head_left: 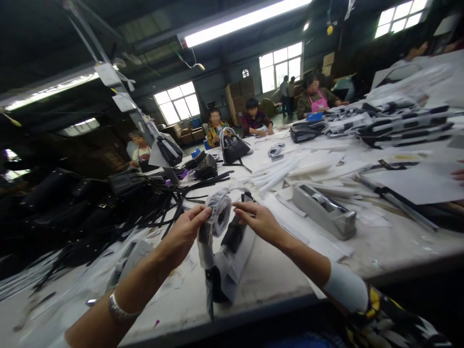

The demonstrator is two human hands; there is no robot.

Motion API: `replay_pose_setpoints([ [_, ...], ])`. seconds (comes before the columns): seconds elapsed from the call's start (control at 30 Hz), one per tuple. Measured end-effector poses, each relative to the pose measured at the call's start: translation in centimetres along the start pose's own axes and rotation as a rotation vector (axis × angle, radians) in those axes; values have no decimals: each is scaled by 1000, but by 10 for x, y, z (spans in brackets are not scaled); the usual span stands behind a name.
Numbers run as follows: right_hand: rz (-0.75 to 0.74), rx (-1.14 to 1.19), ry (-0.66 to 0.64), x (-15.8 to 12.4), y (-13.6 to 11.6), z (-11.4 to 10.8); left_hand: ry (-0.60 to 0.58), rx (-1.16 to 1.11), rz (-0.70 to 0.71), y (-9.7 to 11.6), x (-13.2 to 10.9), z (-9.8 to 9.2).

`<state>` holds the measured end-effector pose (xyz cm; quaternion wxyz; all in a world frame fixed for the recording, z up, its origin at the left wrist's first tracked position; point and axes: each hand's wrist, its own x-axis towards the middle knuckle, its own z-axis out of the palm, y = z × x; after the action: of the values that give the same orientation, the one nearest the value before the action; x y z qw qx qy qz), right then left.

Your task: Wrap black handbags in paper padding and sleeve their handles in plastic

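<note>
My left hand pinches the edge of a looped bag handle wrapped in clear plastic and white material. Below the loop, a black bag stands on the table, partly covered with white paper. My right hand is just right of the loop, its thumb and fingers drawn together at the tips. Whatever those fingers hold, if anything, is too small to make out. Behind my right fingertips, a dark end of a strap or handle shows.
A grey tape dispenser stands to the right; another is at left. Black straps and a heap of black bags fill the left. White strips and stacked wrapped bags lie beyond. Co-workers sit across the table.
</note>
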<state>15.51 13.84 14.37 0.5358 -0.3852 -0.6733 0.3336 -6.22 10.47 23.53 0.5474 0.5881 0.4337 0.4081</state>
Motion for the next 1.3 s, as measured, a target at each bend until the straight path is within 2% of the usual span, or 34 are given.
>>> replay_pose_setpoints([
  [0.1, 84, -524, 5, -19, 34, -46, 110, -61, 45, -6, 0, 0],
  [0.13, 136, -631, 0, -27, 46, -61, 142, -83, 65, -7, 1, 0],
  [0.23, 267, -831, -33, -53, 79, -95, 211, -156, 115, -9, 6, 4],
  [0.3, 334, -938, -71, -67, 93, -103, 226, -177, 133, -11, 8, 10],
  [0.4, 389, -1060, -128, -80, 101, -99, 185, -129, 140, -14, 6, 19],
  [0.53, 400, -1165, -172, -83, 101, -90, 116, -50, 127, -15, -1, 25],
  [0.73, 355, -1196, -203, -79, 101, -95, 138, -79, 98, -15, -4, 24],
  [0.83, 329, -1191, -258, -79, 101, -95, 132, -68, 88, -14, -5, 25],
  [0.97, 334, -1212, -321, -82, 103, -89, 174, -47, 52, -11, -7, 27],
  [1.3, 340, -1273, -318, -82, 108, -78, 311, -50, -54, -8, -3, 27],
])
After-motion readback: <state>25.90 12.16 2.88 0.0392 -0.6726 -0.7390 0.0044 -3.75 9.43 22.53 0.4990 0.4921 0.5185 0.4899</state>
